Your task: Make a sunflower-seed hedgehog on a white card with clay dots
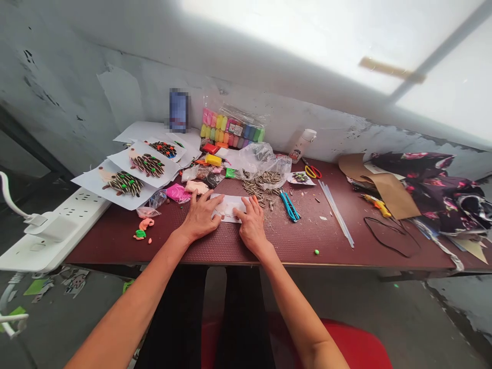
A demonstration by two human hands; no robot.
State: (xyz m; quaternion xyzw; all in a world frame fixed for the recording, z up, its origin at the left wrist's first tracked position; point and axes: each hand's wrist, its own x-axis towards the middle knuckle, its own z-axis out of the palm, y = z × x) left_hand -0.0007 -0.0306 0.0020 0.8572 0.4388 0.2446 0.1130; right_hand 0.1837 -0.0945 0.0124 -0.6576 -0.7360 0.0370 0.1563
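You're resting your left hand [200,215] and right hand [251,225] on a white paper sheet [229,207], both open, fingers spread, gripping nothing, fingertips touching the sheet near its left and right ends. The sheet is lying flat on the dark red table [307,251], right in front of you between your hands. Just past your right hand, loose sunflower seeds [261,190] are spilling out beside a clear plastic bag [263,161], and two blue utility knives [289,206] are lying just right of them. Just beyond your left hand, a peach clay lump [197,187] and pink clay [179,193] are sitting near the sheet. Further left, paper sheets with seed-covered clay hedgehogs [148,166] are overlapping, and a white power strip [57,220] is running along the table's left side. At the back, a pack of colored modeling clay [230,128] is leaning against the wall. On the right, scissors [312,171], glue sticks [336,212] and a yellow glue gun [376,205] are lying well apart from your hands.
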